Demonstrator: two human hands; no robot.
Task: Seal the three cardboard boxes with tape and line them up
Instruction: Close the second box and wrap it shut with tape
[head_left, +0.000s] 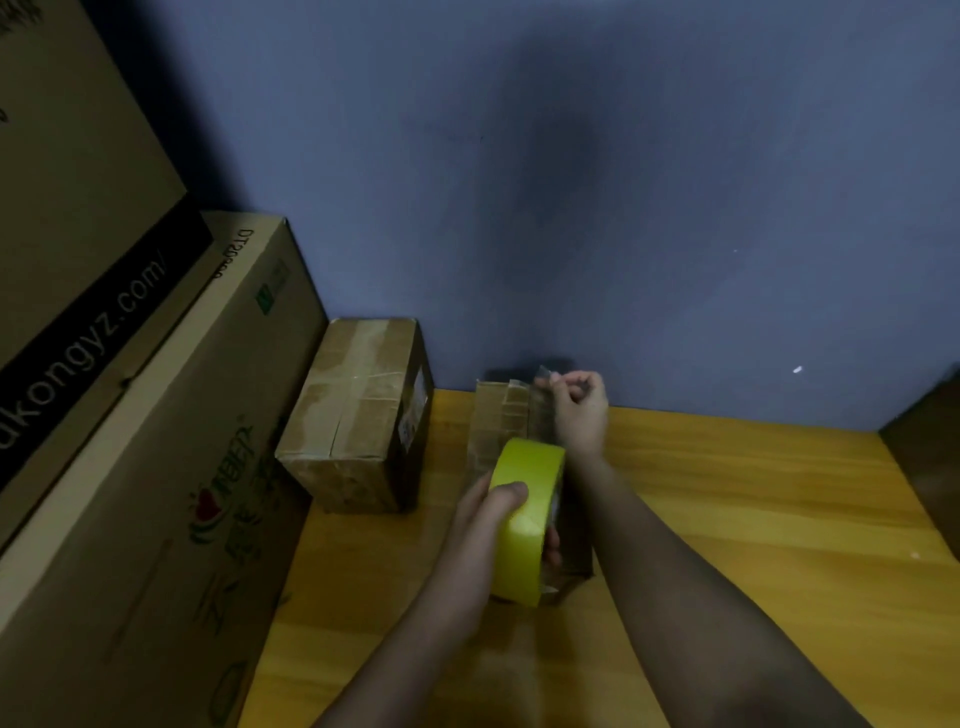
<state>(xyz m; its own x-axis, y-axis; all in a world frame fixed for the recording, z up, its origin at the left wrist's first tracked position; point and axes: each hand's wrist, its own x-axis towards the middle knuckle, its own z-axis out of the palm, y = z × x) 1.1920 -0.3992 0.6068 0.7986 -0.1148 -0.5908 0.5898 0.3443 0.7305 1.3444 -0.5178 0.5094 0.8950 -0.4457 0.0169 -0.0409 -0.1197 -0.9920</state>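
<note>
Setting: a wooden table (753, 519) pushed against a blue-grey wall (571, 182), seen from above in dim light.
Left hand: the left hand (493, 525) grips a yellow tape roll (524, 519), thumb curled over its outer face and fingertips wrapped round the far edge.
Tape roll: it stands on edge, low over the near end of a small cardboard box (493, 421).
Right hand: the right hand (579, 410) reaches to the far end of that box, fingers curled together and pinching the free end of a clear tape strip (540, 410).
Tape strip: it runs taut from the roll along the top of the small box to the pinching fingers.
Small box: it lies near the wall, in the middle of the table, mostly hidden by the roll and hands.
Second box: a taped box (363, 415) sits just left of it, its far end by the wall.
Left edge: two large printed cartons (130, 415) are stacked there, touching the taped box.
</note>
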